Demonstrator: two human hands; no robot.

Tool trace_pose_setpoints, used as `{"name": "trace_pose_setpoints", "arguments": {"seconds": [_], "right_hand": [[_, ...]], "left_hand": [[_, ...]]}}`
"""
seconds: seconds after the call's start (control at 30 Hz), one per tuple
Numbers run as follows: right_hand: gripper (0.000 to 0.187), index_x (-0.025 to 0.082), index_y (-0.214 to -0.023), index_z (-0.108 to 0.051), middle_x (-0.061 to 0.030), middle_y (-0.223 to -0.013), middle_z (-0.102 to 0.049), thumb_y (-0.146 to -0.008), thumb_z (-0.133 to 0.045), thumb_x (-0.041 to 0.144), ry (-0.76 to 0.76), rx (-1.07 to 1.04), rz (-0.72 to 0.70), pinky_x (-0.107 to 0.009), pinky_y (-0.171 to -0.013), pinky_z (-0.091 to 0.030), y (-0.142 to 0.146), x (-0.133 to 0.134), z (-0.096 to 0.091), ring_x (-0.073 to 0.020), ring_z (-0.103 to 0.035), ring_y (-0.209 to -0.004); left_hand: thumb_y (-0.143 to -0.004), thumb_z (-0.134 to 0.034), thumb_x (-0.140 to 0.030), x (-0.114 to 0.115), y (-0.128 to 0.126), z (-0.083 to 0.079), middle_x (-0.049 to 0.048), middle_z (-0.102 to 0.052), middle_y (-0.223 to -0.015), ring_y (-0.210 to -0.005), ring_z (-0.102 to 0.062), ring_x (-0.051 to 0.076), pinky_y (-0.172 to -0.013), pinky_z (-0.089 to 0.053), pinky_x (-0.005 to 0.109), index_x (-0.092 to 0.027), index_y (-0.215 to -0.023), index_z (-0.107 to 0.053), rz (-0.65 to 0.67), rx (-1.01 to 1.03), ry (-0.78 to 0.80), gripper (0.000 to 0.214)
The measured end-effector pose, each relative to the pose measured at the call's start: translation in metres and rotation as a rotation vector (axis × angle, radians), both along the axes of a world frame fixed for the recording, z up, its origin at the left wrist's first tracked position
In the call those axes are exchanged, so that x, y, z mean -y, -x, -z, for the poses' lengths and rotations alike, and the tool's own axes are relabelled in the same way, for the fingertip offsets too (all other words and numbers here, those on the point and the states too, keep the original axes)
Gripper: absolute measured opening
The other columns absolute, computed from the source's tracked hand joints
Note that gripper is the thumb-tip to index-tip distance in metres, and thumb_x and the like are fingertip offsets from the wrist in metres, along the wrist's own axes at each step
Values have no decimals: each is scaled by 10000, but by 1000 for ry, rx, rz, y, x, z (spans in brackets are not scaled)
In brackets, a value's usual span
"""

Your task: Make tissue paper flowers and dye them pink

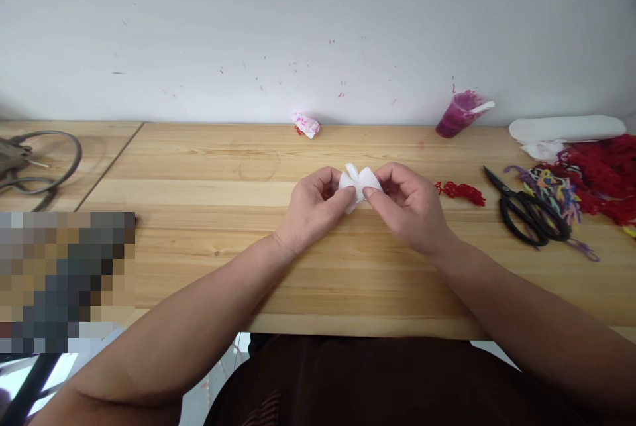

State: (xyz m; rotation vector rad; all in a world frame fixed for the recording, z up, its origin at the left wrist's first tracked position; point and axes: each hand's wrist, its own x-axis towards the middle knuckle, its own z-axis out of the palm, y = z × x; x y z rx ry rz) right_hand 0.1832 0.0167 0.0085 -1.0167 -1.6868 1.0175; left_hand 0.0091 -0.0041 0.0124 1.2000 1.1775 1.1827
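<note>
A small piece of white tissue paper, gathered and folded, is held above the middle of the wooden table. My left hand pinches its left side between thumb and fingers. On the other side, my right hand grips it the same way, thumb on the near face. Both thumb tips lie close together at the paper's centre. A short bundle of red yarn lies on the table just right of my right hand.
Black scissors rest by multicoloured yarn and a red yarn heap at right. Behind stand a cup of purple liquid and a white roll. A pink-stained paper wad sits near the wall; more scissors lie far left.
</note>
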Motion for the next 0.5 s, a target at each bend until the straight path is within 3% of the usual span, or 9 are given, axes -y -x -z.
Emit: {"name": "trace_pose_setpoints", "arguments": {"seconds": [0.2,0.37,0.5], "right_hand": [[137,218,-806,-614,15,-747,-605,-864,-722,281,72,-13,20,-299,-593,-419,1,-1,-1,-141,-540,-673],[145,216,-780,-610,14,-738,-613,-848,-729,261,128,-117,17,-311,-623,-446,3,-2,-1,-149,-558,-689],[143,220,-772,-602,23,-717,-587,-861,-714,229,75,-112,-19,-311,-626,-423,4,-1,0,-142,-532,-678]], "left_hand": [[-835,-679,-253,1,-1,4,-31,-572,-729,-686,-526,114,-665,-433,252,-190,-780,-574,-40,-154,-208,134],[-838,-686,-300,1,-1,2,-24,-590,-726,-672,-521,114,-646,-417,254,-183,-788,-581,-20,-25,-75,165],[-814,-719,-338,1,0,-2,-13,-622,-730,-664,-532,117,-630,-413,254,-177,-803,-609,-3,12,-2,196]]}}
